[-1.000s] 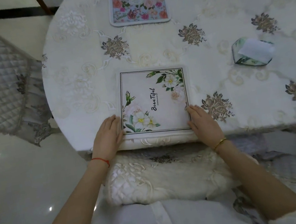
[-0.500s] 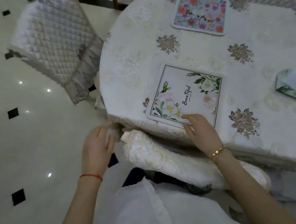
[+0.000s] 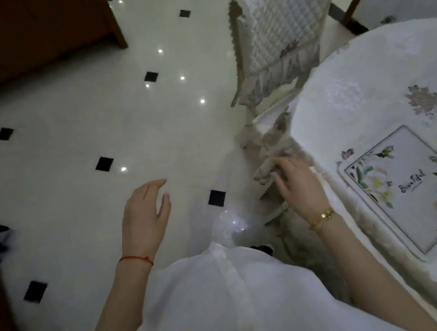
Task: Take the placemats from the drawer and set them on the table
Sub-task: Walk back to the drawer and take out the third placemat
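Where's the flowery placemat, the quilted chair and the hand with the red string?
flowery placemat (image 3: 414, 198), head view, on its white middle near the lettering
quilted chair (image 3: 281, 16), head view, on its padded backrest
left hand (image 3: 144, 217), head view, on its back

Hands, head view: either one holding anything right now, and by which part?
Nothing is held. The left hand hangs over the floor with loose fingers. The right hand is empty beside the table edge, clear of the white floral placemat lying flat.
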Motion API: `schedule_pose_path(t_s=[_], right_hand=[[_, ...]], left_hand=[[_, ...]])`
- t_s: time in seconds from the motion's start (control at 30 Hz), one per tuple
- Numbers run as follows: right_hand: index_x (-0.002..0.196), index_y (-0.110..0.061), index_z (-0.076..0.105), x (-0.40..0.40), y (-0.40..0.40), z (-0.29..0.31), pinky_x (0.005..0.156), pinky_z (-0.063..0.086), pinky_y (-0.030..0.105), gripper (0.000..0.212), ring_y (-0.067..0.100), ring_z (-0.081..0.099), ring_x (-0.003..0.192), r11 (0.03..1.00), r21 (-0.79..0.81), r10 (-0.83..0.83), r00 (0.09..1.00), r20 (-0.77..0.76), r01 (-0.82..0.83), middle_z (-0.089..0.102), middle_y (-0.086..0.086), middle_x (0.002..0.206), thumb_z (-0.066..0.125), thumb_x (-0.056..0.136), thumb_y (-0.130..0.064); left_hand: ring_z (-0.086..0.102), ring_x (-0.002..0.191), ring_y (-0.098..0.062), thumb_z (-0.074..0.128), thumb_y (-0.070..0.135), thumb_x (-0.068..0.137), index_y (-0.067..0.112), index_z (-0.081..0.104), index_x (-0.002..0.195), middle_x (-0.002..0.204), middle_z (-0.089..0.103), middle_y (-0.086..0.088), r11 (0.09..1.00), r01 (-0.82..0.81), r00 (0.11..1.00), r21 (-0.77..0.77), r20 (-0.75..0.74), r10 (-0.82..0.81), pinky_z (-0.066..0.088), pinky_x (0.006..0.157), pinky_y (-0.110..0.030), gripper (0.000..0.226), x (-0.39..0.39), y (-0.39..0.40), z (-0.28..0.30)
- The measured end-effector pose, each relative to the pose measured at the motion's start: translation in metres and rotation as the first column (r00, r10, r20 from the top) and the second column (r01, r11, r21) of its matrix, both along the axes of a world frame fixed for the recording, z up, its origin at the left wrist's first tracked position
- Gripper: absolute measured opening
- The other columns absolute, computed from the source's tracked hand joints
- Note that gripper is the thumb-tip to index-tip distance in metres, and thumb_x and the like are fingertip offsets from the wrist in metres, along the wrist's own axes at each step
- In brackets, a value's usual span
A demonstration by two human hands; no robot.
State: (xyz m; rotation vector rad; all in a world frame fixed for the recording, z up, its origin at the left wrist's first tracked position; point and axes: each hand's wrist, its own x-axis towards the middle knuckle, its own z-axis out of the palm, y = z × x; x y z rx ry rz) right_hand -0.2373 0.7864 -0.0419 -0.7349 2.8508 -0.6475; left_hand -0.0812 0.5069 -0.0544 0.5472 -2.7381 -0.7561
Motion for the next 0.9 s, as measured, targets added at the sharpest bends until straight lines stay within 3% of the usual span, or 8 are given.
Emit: schedule_pose_path(t_s=[0.17, 0.33, 0.6, 0.9], right_hand=[[0.127, -0.005, 0.056, 0.029, -0.124, 0.000, 0.099, 0.044, 0.036, 0.034, 0.028, 0.055, 0.114, 0.965, -0.027, 0.260, 0.965, -0.034, -0.261, 0.062, 0.014, 0.121, 0.054, 0.096, -0.018], [0.128, -0.008, 0.056, 0.072, -0.242, -0.007, 0.101, 0.043, 0.032, 0.034, 0.025, 0.053, 0.118, 0.865, -0.042, 0.499, 0.866, -0.032, -0.500, 0.061, 0.010, 0.124, 0.051, 0.097, -0.022], [0.127, -0.006, 0.057, 0.149, -0.380, -0.015, 0.100, 0.042, 0.030, 0.033, 0.025, 0.053, 0.118, 0.569, -0.038, 0.823, 0.569, 0.010, -0.822, 0.062, 0.011, 0.124, 0.052, 0.097, -0.019], [0.126, -0.007, 0.058, 0.218, -0.530, -0.027, 0.102, 0.043, 0.032, 0.033, 0.025, 0.054, 0.119, 0.221, -0.036, 0.975, 0.219, 0.038, -0.975, 0.062, 0.009, 0.125, 0.054, 0.096, -0.018]], left_hand=[[0.060, 0.110, -0.025, 0.059, 0.012, 0.092, 0.009, 0.062, 0.122, 0.119, 0.066, -0.009, 0.960, -0.280, 0.960, -0.022, 0.011, 0.280, 0.047, 0.098, -0.038, 0.030, 0.104, -0.083, 0.003], [0.058, 0.113, -0.026, 0.055, 0.014, 0.094, 0.008, 0.060, 0.124, 0.121, 0.064, -0.010, 0.848, -0.528, 0.845, -0.047, 0.069, 0.530, 0.045, 0.100, -0.038, 0.031, 0.205, -0.134, 0.005], [0.060, 0.107, -0.028, 0.057, 0.015, 0.093, 0.008, 0.061, 0.121, 0.116, 0.065, -0.012, 0.570, -0.820, 0.566, -0.057, 0.078, 0.821, 0.047, 0.095, -0.037, 0.030, 0.318, -0.139, -0.002], [0.061, 0.106, -0.027, 0.059, 0.010, 0.091, 0.005, 0.063, 0.118, 0.115, 0.067, -0.012, 0.204, -0.979, 0.203, -0.017, 0.038, 0.978, 0.047, 0.097, -0.034, 0.028, 0.373, -0.162, -0.020]])
